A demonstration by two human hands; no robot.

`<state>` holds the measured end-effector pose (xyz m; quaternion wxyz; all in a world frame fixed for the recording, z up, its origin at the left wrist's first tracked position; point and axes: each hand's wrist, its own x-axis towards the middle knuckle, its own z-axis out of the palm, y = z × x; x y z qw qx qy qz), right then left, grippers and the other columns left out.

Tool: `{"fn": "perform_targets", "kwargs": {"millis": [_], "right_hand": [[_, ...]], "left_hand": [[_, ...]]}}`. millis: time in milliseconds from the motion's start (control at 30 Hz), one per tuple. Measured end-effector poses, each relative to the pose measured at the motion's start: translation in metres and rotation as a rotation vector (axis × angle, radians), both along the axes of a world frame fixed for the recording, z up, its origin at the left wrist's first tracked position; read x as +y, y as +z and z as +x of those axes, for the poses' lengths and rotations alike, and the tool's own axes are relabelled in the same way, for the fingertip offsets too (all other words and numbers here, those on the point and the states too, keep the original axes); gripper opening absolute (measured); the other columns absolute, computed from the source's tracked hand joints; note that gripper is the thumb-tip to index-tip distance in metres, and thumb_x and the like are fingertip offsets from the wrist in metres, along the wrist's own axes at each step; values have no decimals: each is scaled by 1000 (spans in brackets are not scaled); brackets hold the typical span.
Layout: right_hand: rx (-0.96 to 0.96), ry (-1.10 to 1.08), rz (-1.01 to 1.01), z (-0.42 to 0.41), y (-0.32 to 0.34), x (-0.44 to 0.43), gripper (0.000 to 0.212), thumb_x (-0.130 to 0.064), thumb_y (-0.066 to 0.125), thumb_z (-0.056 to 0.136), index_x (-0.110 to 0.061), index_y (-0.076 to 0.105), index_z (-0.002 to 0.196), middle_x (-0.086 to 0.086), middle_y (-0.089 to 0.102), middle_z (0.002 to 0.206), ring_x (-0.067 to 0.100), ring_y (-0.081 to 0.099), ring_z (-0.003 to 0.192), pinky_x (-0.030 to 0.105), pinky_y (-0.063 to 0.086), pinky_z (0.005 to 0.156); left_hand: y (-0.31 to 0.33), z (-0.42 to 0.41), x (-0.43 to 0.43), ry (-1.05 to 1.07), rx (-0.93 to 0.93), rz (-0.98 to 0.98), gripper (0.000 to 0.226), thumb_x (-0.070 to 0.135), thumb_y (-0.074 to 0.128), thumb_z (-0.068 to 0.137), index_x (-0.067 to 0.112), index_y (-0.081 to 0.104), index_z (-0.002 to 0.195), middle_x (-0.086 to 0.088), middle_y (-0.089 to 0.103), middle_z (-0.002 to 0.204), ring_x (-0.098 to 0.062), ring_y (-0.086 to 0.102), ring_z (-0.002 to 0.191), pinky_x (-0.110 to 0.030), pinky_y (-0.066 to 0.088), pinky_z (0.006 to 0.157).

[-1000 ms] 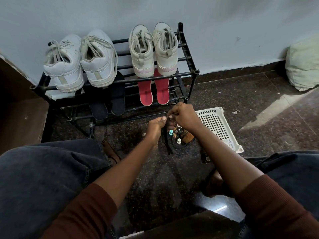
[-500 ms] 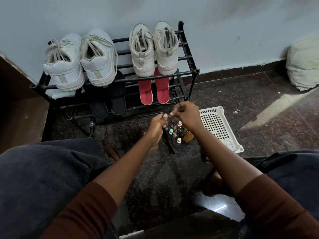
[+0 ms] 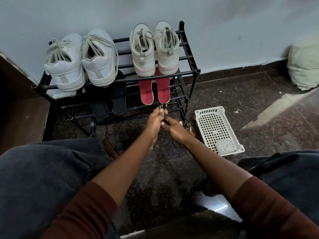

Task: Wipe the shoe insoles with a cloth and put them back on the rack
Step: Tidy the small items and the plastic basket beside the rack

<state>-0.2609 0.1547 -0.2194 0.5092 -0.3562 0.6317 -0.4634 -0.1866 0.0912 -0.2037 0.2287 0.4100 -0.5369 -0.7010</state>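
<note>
Two red insoles [image 3: 146, 94] [image 3: 163, 90] and two black insoles [image 3: 99, 107] [image 3: 119, 100] lean on the lower bars of the black shoe rack [image 3: 189, 73]. Just in front of the rack, my left hand [image 3: 155, 120] and my right hand [image 3: 175, 129] meet. Both pinch a thin dark item [image 3: 163, 106] that sticks up between them, close below the right red insole. It shows edge-on and I cannot tell what it is. A whitish folded cloth [image 3: 224, 146] lies in the near corner of the white basket [image 3: 203, 123].
White sneakers [image 3: 69, 69] [image 3: 100, 62] and beige high-tops [image 3: 143, 54] [image 3: 166, 49] stand on the rack's top shelf. Small odds and ends [image 3: 189, 131] lie on the dark floor behind my right wrist. A pale cushion [image 3: 303, 66] lies at the far right, and brown furniture [image 3: 17, 109] stands at the left.
Both hands have moved up and forward from the small items on the floor toward the rack, lifting the thin dark item with them.
</note>
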Motion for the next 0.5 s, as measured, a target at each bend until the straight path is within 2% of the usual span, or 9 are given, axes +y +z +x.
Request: {"fn": "perform_targets", "kwargs": {"millis": [67, 167, 200, 267, 300, 333, 400, 467, 500], "right_hand": [[-87, -44, -49, 4, 4, 0, 47, -3, 38, 98, -7, 28, 143, -4, 41, 129, 8, 35, 123, 25, 30, 105], [-156, -70, -86, 0, 0, -1, 45, -3, 38, 98, -7, 31, 141, -4, 44, 128, 10, 39, 125, 22, 33, 102], [-176, -73, -87, -1, -1, 0, 42, -3, 38, 98, -7, 34, 140, -2, 47, 127, 10, 43, 122, 21, 37, 99], [-242, -93, -65, -1, -3, 0, 35, -4, 38, 98, -2, 41, 133, 7, 55, 113, 13, 52, 105, 17, 44, 86], [-266, -101, -55, -1, -3, 0, 29, -4, 37, 98, 2, 46, 126, 12, 57, 98, 15, 54, 91, 17, 46, 77], [-268, -96, -49, -2, -2, 0, 23, -4, 37, 99, 4, 50, 115, 11, 54, 83, 15, 52, 77, 19, 45, 70], [-233, -62, -42, -6, -3, 0, 18, -5, 37, 99, -1, 53, 91, 6, 46, 67, 12, 44, 62, 22, 39, 62], [-204, -18, -42, -13, -4, 1, 23, -8, 38, 99, -2, 56, 85, 3, 44, 64, 9, 41, 57, 21, 37, 59], [-196, -6, -30, -15, -5, 2, 25, -9, 39, 99, -1, 58, 86, 3, 44, 63, 8, 41, 55, 20, 37, 56]], "left_hand": [[0, 1, 0, -33, -25, -3, 32, 20, 33, 103, 15, 50, 76, -3, 51, 95, -8, 50, 89, -18, 40, 78], [2, 0, -3, -31, -56, 3, 28, 22, 38, 102, 5, 60, 101, -3, 55, 108, -17, 51, 107, -33, 41, 102], [1, -1, -4, -37, -66, 7, 29, 24, 38, 102, 6, 61, 101, -2, 56, 107, -17, 51, 104, -36, 42, 100], [2, 1, -3, -64, -75, 13, 31, 27, 35, 103, 16, 57, 84, 1, 56, 100, -15, 50, 78, -26, 46, 68], [4, 2, -2, -66, -74, 36, 32, 28, 33, 103, 19, 54, 81, 5, 57, 98, -12, 44, 63, -22, 38, 53], [3, 3, -1, -59, -62, 66, 32, 28, 32, 104, 20, 53, 80, 9, 58, 99, -11, 39, 56, -22, 33, 46], [2, 5, 0, -43, 11, 123, 32, 28, 29, 104, 18, 51, 82, 7, 63, 102, -13, 46, 55, -22, 36, 41], [2, 6, 0, 19, 91, 195, 31, 25, 27, 104, 15, 47, 83, 1, 68, 94, -15, 55, 57, -23, 43, 40], [4, 6, 0, 69, 127, 235, 31, 23, 26, 105, 15, 46, 82, 0, 69, 83, -14, 57, 57, -22, 44, 39]]}}
